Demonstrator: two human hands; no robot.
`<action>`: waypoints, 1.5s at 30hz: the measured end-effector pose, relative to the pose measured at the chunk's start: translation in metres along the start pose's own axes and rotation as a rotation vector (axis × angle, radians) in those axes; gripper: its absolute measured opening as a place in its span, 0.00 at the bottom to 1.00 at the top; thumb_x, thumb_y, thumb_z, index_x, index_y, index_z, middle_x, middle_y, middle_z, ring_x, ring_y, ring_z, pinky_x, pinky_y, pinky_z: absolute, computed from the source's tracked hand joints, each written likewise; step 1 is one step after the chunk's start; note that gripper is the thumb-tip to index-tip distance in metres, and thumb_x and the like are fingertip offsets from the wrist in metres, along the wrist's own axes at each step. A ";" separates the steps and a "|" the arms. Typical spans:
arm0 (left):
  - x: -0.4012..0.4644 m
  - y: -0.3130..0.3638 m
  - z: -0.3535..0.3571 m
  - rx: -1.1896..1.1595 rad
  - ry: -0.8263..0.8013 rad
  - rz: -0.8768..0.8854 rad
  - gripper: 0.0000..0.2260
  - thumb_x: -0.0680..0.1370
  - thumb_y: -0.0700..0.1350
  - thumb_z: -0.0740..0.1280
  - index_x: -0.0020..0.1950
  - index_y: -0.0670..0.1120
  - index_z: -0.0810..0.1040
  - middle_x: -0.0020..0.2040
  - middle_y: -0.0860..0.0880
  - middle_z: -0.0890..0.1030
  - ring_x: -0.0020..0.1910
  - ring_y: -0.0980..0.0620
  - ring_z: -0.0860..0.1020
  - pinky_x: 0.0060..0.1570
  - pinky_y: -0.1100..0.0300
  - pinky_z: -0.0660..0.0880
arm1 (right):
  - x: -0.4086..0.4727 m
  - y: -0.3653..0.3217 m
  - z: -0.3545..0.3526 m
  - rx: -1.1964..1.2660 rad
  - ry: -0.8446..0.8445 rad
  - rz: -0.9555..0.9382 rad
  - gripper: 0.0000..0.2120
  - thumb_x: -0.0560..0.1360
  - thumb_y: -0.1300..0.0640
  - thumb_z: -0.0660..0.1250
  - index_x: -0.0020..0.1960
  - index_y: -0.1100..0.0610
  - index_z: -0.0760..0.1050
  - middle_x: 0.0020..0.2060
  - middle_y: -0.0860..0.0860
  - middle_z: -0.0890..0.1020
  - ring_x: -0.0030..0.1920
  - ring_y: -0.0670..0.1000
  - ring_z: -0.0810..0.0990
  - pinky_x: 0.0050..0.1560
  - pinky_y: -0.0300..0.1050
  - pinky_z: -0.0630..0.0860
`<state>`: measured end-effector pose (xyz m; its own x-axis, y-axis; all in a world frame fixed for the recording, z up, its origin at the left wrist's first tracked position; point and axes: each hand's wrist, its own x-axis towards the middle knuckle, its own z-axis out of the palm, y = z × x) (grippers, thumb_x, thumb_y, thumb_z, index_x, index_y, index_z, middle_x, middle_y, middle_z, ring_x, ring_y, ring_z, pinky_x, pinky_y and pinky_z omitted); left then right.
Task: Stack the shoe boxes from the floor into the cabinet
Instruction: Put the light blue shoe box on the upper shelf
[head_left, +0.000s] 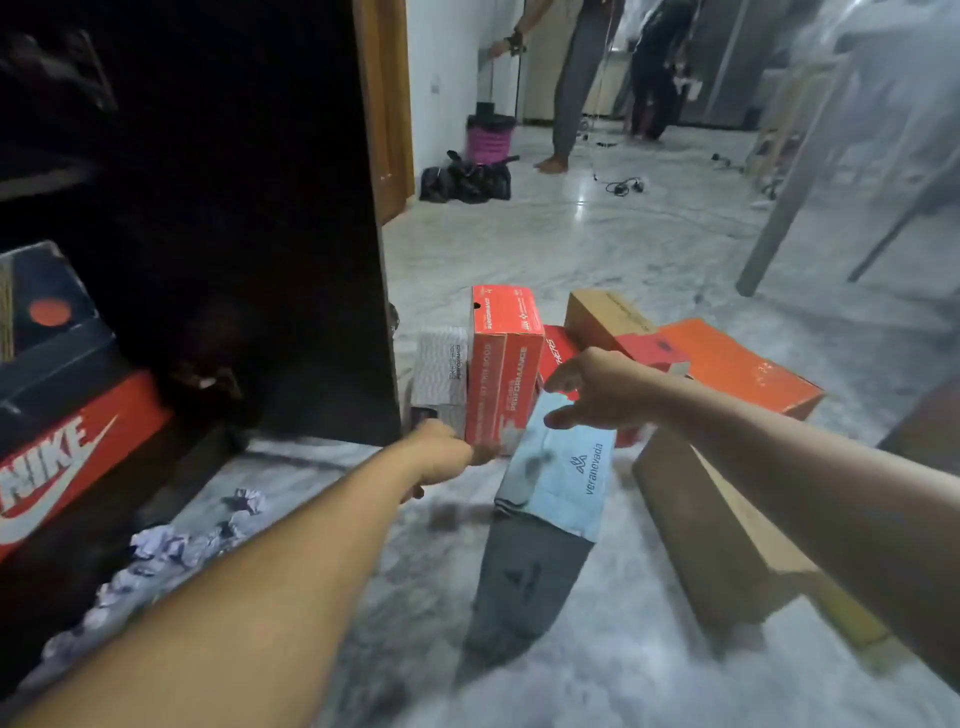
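Upright shoe box (503, 364) red, white lettering. Box beside it (440, 371) white with grey wavy lines. Lying box (563, 467) pale blue, dark logo. Flat box (737, 364) orange. Two cardboard boxes (727, 530) (605, 317) plain brown. Cabinet (260, 208) near black; inside, Nike box (67, 462) red with white swoosh, dark box (47, 312) above with orange dot. Floor (597, 239) grey-white marble veining. Crumpled paper (156, 551) white-lilac.

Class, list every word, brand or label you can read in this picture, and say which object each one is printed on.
"NIKE" with a swoosh: the orange box in the cabinet.
"PERFORMANCE": the upright red box, repeated on its side; its other print is too blurred to read.
"veranevada": the light blue box.
"PERFORMANCE": the white patterned box, small; the line beside it is unreadable.
Letters ending "HERS": the red box behind, partly hidden.
Print on the brown box: too blurred.
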<state>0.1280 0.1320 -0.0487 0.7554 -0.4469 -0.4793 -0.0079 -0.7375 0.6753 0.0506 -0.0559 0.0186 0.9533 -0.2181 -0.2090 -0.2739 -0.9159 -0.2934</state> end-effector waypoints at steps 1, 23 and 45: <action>0.000 0.003 0.019 -0.098 0.016 -0.011 0.29 0.70 0.66 0.69 0.62 0.47 0.77 0.57 0.47 0.79 0.47 0.49 0.75 0.44 0.57 0.73 | -0.003 0.012 0.005 -0.012 0.001 0.024 0.24 0.73 0.49 0.72 0.68 0.52 0.74 0.66 0.51 0.77 0.63 0.53 0.76 0.55 0.37 0.69; 0.014 0.013 0.140 -1.063 0.084 -0.368 0.26 0.78 0.62 0.57 0.63 0.43 0.77 0.61 0.39 0.79 0.57 0.39 0.79 0.54 0.48 0.75 | -0.015 0.115 0.043 -0.015 -0.038 0.389 0.30 0.63 0.45 0.75 0.64 0.50 0.75 0.57 0.51 0.80 0.51 0.54 0.80 0.44 0.45 0.80; 0.077 -0.075 0.209 -0.656 -0.184 -0.301 0.16 0.73 0.44 0.72 0.59 0.41 0.78 0.51 0.42 0.83 0.49 0.43 0.80 0.42 0.57 0.73 | -0.110 0.192 0.137 0.662 0.503 0.677 0.36 0.65 0.35 0.74 0.66 0.49 0.66 0.65 0.56 0.73 0.55 0.57 0.78 0.53 0.62 0.79</action>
<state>0.0497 0.0474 -0.2535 0.5407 -0.3930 -0.7438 0.6187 -0.4133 0.6681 -0.1242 -0.1610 -0.1426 0.4793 -0.8640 -0.1543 -0.6356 -0.2205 -0.7399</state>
